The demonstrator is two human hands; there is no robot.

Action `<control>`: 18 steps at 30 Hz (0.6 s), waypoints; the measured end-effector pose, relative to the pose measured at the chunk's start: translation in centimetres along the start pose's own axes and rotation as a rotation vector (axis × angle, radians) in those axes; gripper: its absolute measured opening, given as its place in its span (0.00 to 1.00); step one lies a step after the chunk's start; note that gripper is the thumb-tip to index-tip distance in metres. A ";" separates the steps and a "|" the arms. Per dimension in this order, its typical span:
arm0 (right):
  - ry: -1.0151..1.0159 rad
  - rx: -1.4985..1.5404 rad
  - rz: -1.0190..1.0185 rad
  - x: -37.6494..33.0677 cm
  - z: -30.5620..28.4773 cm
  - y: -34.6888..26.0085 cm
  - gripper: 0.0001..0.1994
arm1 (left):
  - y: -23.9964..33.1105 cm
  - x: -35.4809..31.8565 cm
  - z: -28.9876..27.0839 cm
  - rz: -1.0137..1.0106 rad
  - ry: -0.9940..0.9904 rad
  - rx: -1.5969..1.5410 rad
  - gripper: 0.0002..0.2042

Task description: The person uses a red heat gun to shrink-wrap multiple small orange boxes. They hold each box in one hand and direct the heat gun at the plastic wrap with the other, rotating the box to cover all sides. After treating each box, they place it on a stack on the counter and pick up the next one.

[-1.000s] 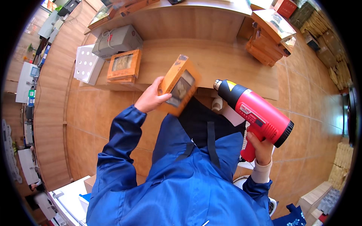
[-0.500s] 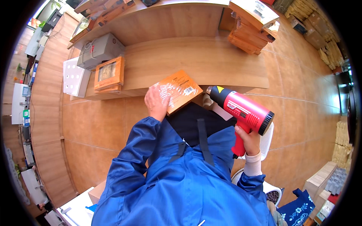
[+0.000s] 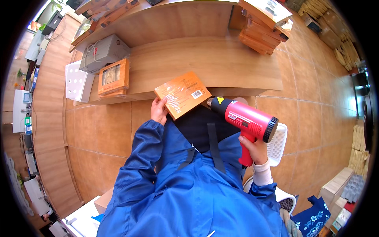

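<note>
Head view
Left hand point(image 3: 159, 111): closed on the lower left edge of the orange box, fingers hidden under it, thumb side at its corner.
Orange box point(image 3: 182, 94): flat, film-wrapped, held tilted just over the bench's near edge, with a white label near its right corner.
Right hand point(image 3: 253, 149): wrapped tight around the handle of the red heat gun.
Red heat gun point(image 3: 245, 120): nozzle points up-left, its tip just beside the box's lower right edge.
Bench point(image 3: 221, 63): wooden, low.
Left end of bench: framed wooden box point(image 3: 113, 77), grey device point(image 3: 104, 51), white panel point(image 3: 78, 82).
Far right corner: stack of wooden boxes point(image 3: 263, 24).
White basket point(image 3: 277, 143): behind the right hand, off the bench.
</note>
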State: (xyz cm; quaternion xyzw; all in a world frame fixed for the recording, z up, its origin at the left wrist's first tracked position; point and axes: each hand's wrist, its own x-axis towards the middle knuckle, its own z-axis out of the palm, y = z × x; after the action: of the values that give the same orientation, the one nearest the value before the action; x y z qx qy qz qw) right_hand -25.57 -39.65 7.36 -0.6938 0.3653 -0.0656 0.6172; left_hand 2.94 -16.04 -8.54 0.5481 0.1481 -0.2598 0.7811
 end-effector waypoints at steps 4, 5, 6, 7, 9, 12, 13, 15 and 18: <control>0.007 -0.084 -0.075 -0.2 -0.2 0.1 0.18 | 2.1 -2.5 0.3 0.010 0.003 -0.040 0.22; 0.004 -0.121 -0.096 -0.4 -0.3 0.1 0.18 | 2.6 -3.2 0.4 0.009 0.001 -0.048 0.22; 0.004 -0.107 -0.088 -0.5 -0.3 -0.1 0.18 | 2.6 -3.3 -0.3 0.025 -0.009 -0.043 0.23; 0.005 -0.093 -0.080 -0.6 -0.3 -0.2 0.17 | 2.8 -3.6 -0.7 0.036 -0.026 -0.023 0.23; 0.015 -0.084 -0.095 -0.9 -0.2 -0.5 0.17 | 3.3 -4.5 -1.4 0.061 -0.062 0.016 0.22; 0.011 -0.080 -0.134 -0.8 0.0 -1.3 0.16 | 4.2 -5.6 -1.7 0.051 -0.106 0.027 0.22; -0.010 -0.068 -0.131 -0.8 0.0 -1.8 0.16 | 4.4 -5.9 -1.8 0.046 -0.120 0.032 0.23; -0.023 -0.061 -0.153 -0.7 0.3 -2.4 0.16 | 4.7 -6.5 -1.8 0.037 -0.151 0.051 0.23; 0.002 -0.070 -0.230 -0.1 0.8 -2.9 0.15 | 4.8 -7.0 -2.1 0.019 -0.180 0.065 0.24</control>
State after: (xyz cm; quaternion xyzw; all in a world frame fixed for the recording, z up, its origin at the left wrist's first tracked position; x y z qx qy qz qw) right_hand -23.94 -39.01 9.83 -0.7520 0.2861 -0.1238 0.5808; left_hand 0.09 -11.10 -1.93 0.5490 0.0634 -0.3054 0.7755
